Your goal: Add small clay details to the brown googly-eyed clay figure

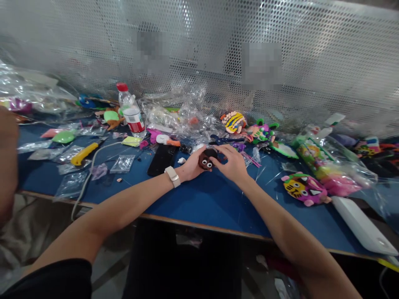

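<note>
Far left on the blue table: empty clear bags, a yellow-handled cutter lying flat, a green foam piece. Further right, far side, a water bottle with a red cap stands upright amid crumpled plastic wrap. A black phone lies flat just left of the hands. Left hand, white band at the wrist, cups a small dark brown foam figure with two white eyes from the left, fingers closed round it. Right hand touches the same figure from the right, fingertips closed on its top edge. The figure sits mid-table, held just above the surface between both hands. Right of the hands: a yellow striped toy and a green-pink toy on the far side, a pink-yellow tiger-face toy nearer, then a white flat object at the near right edge.
</note>
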`<state>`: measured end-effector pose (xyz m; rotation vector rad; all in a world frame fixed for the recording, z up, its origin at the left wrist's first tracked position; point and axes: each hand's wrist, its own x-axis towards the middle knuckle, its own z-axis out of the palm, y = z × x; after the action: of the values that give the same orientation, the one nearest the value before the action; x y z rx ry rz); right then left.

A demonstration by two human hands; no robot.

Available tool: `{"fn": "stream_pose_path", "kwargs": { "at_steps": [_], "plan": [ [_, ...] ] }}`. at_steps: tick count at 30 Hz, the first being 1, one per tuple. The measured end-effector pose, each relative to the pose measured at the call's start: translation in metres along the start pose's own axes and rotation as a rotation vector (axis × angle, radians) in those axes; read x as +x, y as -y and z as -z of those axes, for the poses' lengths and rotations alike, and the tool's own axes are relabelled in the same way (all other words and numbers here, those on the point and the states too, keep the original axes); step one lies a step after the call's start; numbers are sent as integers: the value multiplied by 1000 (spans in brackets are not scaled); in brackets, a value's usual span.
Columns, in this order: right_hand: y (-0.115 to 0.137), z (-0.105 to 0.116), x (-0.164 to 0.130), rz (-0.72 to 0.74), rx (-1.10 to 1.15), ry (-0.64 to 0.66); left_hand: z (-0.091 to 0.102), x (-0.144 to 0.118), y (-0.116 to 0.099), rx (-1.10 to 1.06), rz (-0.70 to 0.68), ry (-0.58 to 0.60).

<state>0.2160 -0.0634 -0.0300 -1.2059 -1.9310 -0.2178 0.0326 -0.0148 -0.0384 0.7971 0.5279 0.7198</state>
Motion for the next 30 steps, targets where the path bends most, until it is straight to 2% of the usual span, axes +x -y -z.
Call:
{"fn": "stream_pose_path", "kwargs": {
  "at_steps": [3,5,8,15,21,26,30],
  "plan": [
    [-1,1,0,136,-86,-87,-5,-5,-1,-4,6,30],
    [-2,1,1,217,-103,-75,-8,-8,-3,-21,-2,43],
    [-2,0,1,265,-105,-30,-11,-9,-4,-57,6,30],
    [4,0,0,363,-130,-31,-13,-8,-3,-104,-6,-30],
    [10,2,0,347,-106,-9,-15,-9,2,-21,-13,-23],
    [9,1,-2,244,-62,46,-14,-8,3,-4,-29,-15],
    [9,1,-1,225,-43,57,-17,-9,2,-22,-22,-37]
  ]
}}
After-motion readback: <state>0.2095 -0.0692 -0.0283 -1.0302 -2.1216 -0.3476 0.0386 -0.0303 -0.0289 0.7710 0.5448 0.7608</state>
